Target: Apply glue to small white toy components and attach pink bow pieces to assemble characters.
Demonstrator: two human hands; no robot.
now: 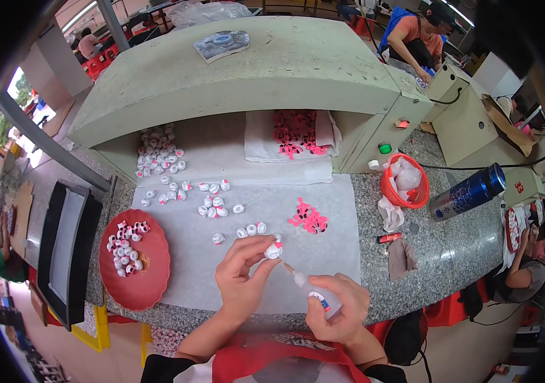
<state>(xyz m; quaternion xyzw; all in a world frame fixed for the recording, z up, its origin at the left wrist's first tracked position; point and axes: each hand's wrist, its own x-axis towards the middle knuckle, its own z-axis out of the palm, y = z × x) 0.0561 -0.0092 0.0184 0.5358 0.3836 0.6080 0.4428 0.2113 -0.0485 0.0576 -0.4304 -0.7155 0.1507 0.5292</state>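
Observation:
Between the thumb and fingers of my left hand is a small white rounded piece with a spot of red on it. My right hand is wrapped round a translucent squeeze bottle, its thin nozzle pointing at the underside of that piece. Tip and piece are close; whether they touch I cannot tell. Beyond my hands, several similar white pieces lie on white paper. To their right is a small heap of flat pink pieces, some with dark spots.
A pale green metal box opens toward me, with more pieces inside. At left are a red scalloped dish holding pieces and a black tray. An orange basket, blue bottle and brown cloth are at right. Other people work nearby.

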